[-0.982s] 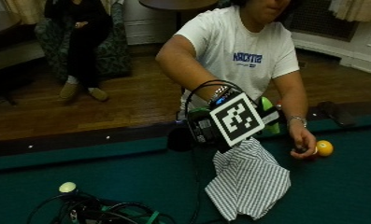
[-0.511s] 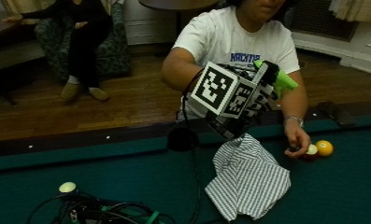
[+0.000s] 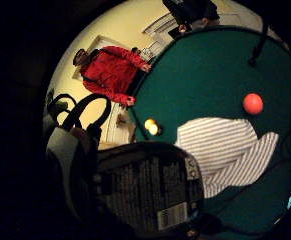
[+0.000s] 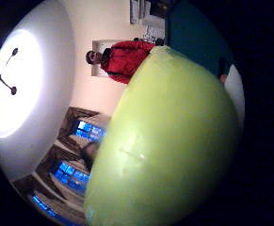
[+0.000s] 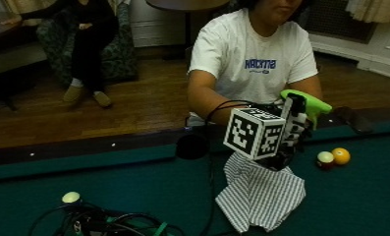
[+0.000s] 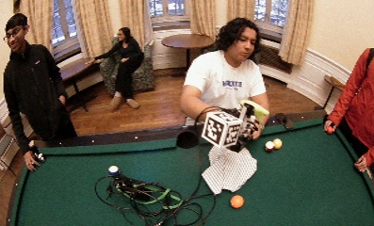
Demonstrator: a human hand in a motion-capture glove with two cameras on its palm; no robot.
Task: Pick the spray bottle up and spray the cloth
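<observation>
Fingers of the gloved right hand (image 5: 292,130) are curled round the spray bottle (image 5: 303,103), holding it up in the air above the striped cloth (image 5: 260,194); the outside view shows black fingers wrapped over the bottle's neck just under its lime-green head, though the marker rig hides most of the bottle's body.

The pool table (image 5: 116,187) with its green felt takes up the lower part of the scene, and the person sits at its far rail, facing the camera. The cloth lies rumpled on the felt directly below the raised hand, white with thin dark stripes. A tangle of black and green straps and cables (image 6: 142,195) rests on the felt toward the near left corner, well apart from the cloth.

From the little-finger side of the palm, the bottle's dark printed label with a barcode (image 3: 150,187) sits close to the palm, with the cloth spread on the felt beyond it. From the thumb side, the green head fills most of the view.

Two billiard balls, one yellow (image 5: 341,156) and one white with a dark red band (image 5: 325,159), lie touching or nearly so near the far rail, beside the cloth. An orange ball (image 6: 237,201) lies on the felt near the cloth's near edge, and a white ball (image 5: 71,197) sits next to the cables.
</observation>
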